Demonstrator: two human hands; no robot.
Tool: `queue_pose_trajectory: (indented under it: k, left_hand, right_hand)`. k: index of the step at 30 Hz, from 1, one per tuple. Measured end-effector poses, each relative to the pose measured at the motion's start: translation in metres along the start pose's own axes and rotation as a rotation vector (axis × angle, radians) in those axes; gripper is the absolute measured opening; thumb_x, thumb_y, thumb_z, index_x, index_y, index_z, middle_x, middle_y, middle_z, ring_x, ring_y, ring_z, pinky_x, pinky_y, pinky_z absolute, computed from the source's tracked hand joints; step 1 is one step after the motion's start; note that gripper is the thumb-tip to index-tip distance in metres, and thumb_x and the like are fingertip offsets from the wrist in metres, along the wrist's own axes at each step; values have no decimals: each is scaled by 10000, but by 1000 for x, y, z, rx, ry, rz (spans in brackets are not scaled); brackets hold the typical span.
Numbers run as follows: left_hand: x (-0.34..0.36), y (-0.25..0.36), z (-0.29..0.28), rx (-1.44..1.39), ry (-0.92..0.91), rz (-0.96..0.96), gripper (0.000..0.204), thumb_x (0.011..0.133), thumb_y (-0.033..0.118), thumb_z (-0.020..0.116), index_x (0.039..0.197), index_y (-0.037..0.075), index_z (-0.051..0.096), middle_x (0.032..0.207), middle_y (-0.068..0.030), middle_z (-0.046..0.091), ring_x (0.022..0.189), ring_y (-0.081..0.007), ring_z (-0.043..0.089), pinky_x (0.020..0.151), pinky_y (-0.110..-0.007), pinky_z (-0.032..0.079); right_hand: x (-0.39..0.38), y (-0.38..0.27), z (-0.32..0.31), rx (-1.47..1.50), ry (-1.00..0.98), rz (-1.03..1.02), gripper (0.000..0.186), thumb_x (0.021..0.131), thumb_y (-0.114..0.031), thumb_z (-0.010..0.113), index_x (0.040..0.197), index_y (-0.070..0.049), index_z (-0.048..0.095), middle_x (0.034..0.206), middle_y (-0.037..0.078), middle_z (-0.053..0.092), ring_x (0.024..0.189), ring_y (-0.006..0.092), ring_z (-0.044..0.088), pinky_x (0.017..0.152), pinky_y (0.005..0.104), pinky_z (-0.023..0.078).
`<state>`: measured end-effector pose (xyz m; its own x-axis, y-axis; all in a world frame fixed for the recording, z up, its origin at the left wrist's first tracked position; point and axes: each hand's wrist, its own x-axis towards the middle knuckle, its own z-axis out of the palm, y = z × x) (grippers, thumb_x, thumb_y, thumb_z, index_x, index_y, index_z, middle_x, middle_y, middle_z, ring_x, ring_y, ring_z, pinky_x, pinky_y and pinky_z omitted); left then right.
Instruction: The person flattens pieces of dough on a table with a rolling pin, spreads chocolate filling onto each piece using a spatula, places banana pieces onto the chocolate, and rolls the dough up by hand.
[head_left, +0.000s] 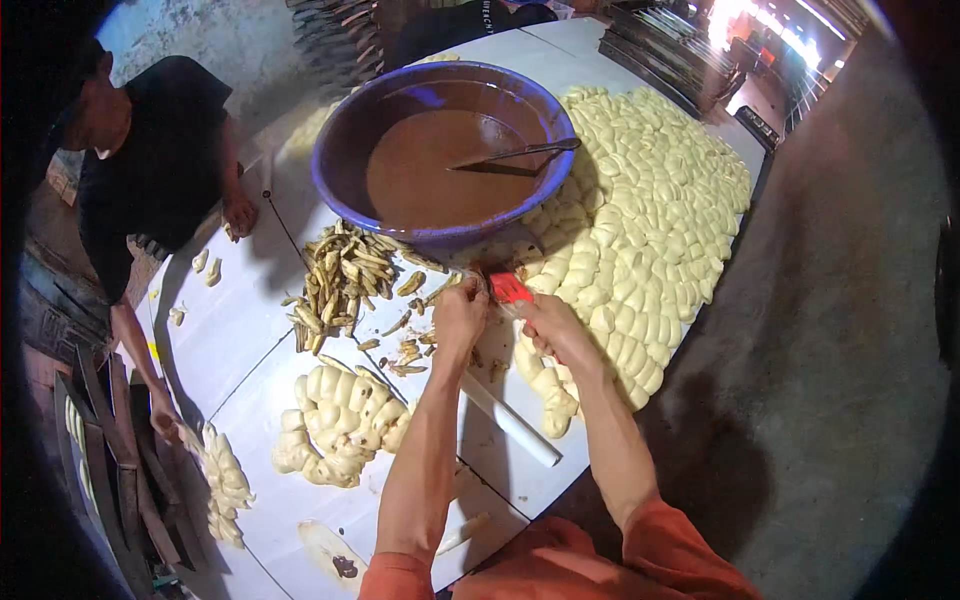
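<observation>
Just in front of the basin, my left hand point(462, 318) and my right hand point(555, 325) are close together. The right hand's fingers are curled around a flat red piece point(508, 287), possibly a scraper; its exact kind is unclear. My left fingers are pinched at its left side, and what they hold is hidden. Left of them lies a heap of brown-streaked dough strips point(340, 275), with small brown-smeared scraps point(410, 350) nearer. A white rolling pin point(512, 425) lies between my forearms. Beside my left forearm sits a cluster of pale dough pieces point(335, 425).
A blue-purple basin point(325, 185) of brown paste, with a dark-handled utensil point(530, 150), stands ahead. Rows of pale dough pieces point(650, 230) cover the table's right side. At left, a person point(165, 150) reaches to more dough point(222, 475) near dark metal trays point(125, 450).
</observation>
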<state>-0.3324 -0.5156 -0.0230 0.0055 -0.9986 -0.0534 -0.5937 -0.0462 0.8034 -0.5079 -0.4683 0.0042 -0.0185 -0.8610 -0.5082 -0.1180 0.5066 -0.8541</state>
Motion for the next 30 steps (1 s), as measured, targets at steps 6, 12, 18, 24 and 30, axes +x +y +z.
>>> queue_pose_trajectory:
  k: [6,12,18,24,30]
  left_hand:
    - [0,7,3,-28,16,51,273,903,240,679,1114,101,784,908,-220,758,892,-384,748,808,-463,557]
    - [5,-11,2,-11,69,80,294,886,211,720,1149,101,793,969,-226,759,910,-425,732,836,-491,571]
    - [-2,-12,-7,-30,93,33,265,890,245,709,1078,83,799,877,-212,758,806,-384,743,760,-454,561]
    - [-11,-8,-23,-41,140,31,454,877,276,732,1269,49,709,948,-198,774,913,-386,745,828,-479,568]
    - [-27,6,-41,74,189,107,559,876,274,755,1377,55,639,1114,-163,775,970,-369,740,881,-460,564]
  right_hand:
    - [0,1,-23,184,-138,56,223,1049,-310,609,960,-107,581,656,-58,493,453,26,360,385,220,251]
    - [-13,-9,-13,174,-147,73,242,1058,-319,607,979,-93,573,678,-47,510,446,24,369,382,214,258]
    - [-29,-11,-17,221,-217,113,269,1044,-351,653,990,-98,581,675,-44,503,439,20,357,371,214,254]
    - [-68,-54,-34,157,-99,6,274,1000,-359,699,925,-113,605,613,-49,501,397,35,371,350,218,255]
    - [-36,-122,-30,-401,281,-544,172,982,-219,650,1044,-59,646,642,18,559,516,132,575,467,313,467]
